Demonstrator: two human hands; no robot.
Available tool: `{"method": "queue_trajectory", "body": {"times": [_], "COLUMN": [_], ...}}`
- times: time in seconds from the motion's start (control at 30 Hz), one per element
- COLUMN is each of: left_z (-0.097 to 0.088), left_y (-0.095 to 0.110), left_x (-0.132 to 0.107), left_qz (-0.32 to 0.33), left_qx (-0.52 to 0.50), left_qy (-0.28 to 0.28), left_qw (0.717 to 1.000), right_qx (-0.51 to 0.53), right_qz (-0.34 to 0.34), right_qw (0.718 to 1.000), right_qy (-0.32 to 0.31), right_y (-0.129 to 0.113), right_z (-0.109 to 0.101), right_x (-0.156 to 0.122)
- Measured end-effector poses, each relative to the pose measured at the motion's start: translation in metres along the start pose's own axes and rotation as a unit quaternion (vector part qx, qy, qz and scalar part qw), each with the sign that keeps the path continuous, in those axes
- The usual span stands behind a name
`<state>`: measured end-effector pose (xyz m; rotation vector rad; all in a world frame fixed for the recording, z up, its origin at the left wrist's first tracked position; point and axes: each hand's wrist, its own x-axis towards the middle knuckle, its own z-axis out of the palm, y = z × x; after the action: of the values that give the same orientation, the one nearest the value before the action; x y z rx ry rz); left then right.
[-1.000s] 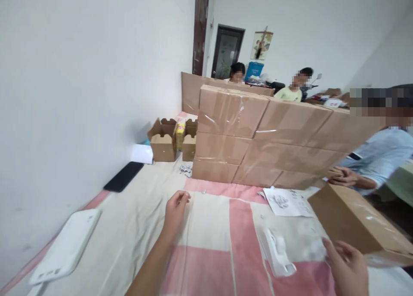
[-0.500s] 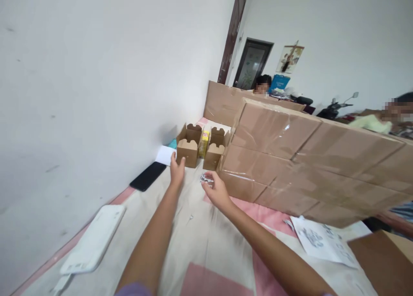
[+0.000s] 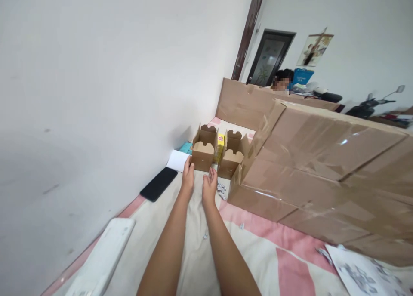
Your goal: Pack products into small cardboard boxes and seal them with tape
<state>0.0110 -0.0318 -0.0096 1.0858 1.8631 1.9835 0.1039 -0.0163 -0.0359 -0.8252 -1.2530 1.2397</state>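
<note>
Both my arms stretch forward over the cream and pink cloth point(image 3: 193, 261). My left hand point(image 3: 187, 176) has its fingertips against the lower left corner of a small open brown carton point(image 3: 203, 155). Right beside it, my right hand point(image 3: 209, 185) lies flat with its fingers pointing at the same carton's front, and I see nothing in it. A second small open carton point(image 3: 231, 161) stands to the right, with a yellow pack point(image 3: 220, 142) between the two. Small silver pieces point(image 3: 221, 190) lie on the cloth just right of my right hand.
A wall of large taped cartons point(image 3: 322, 171) fills the right side. Along the white wall on the left lie a black phone point(image 3: 158, 189), a white sheet point(image 3: 178, 160) and a white flat device point(image 3: 103, 257). A printed sheet point(image 3: 364, 275) is at the lower right. A person point(image 3: 280, 83) sits behind the cartons.
The view has swung left and moved closer to the small cartons. My left hand stays at the left carton; my right hand moved from the silver pieces to beside my left hand.
</note>
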Motion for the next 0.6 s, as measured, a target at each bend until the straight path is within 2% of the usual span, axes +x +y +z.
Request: {"method": "queue_trajectory", "body": {"times": [0.07, 0.17, 0.33, 0.47, 0.6], "left_z": [-0.006, -0.016, -0.029, -0.033, -0.033], "left_y": [0.008, 0.024, 0.041, 0.039, 0.026], "left_x": [0.013, 0.048, 0.114, 0.148, 0.162], "left_qz": [0.008, 0.02, -0.009, -0.032, -0.054], "left_qx": [0.043, 0.12, 0.234, 0.294, 0.327], "left_qy": [0.002, -0.021, -0.136, -0.203, -0.202], "left_qw": [0.999, 0.992, 0.963, 0.934, 0.922], "right_qx": [0.004, 0.002, -0.005, 0.001, 0.011], "right_qz": [0.003, 0.006, 0.007, 0.013, 0.014], "right_qw": [1.0, 1.0, 1.0, 0.999, 0.999], "right_qy": [-0.001, 0.001, 0.024, 0.048, 0.048], "right_y": [0.002, 0.004, 0.005, 0.007, 0.007], "right_z": [-0.001, 0.0, 0.003, 0.005, 0.005], "right_x": [0.002, 0.004, 0.002, 0.003, 0.004]}}
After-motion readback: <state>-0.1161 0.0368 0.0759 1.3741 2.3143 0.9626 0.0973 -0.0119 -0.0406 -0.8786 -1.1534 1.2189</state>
